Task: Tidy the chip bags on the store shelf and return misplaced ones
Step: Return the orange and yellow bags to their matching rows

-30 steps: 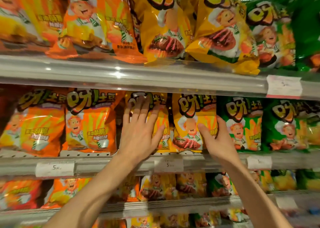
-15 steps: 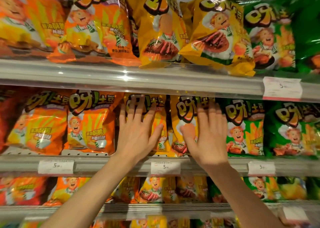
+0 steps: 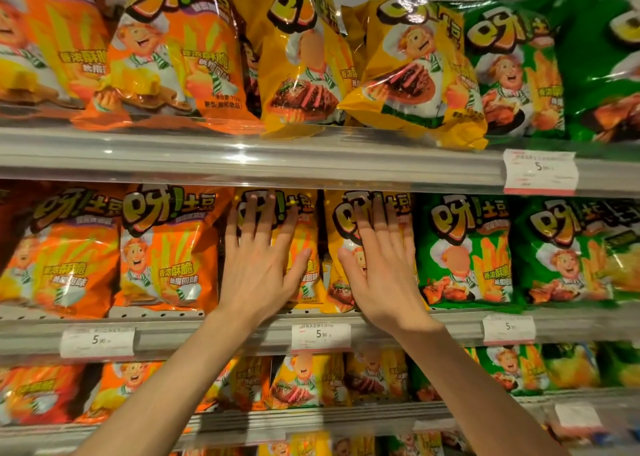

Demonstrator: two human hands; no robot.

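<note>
Frame centre, middle shelf: left hand flat, fingers spread, on left yellow bag; right hand likewise on right yellow bag. Bags look light, puffy, slick, crushable; grip side seams

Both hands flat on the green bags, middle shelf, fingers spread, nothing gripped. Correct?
Not quite: the bags are yellow, not green. In the head view the left hand and right hand lie flat, fingers spread, on the two yellow bags on the middle shelf, gripping nothing. The green bags stand further right, untouched.
</note>
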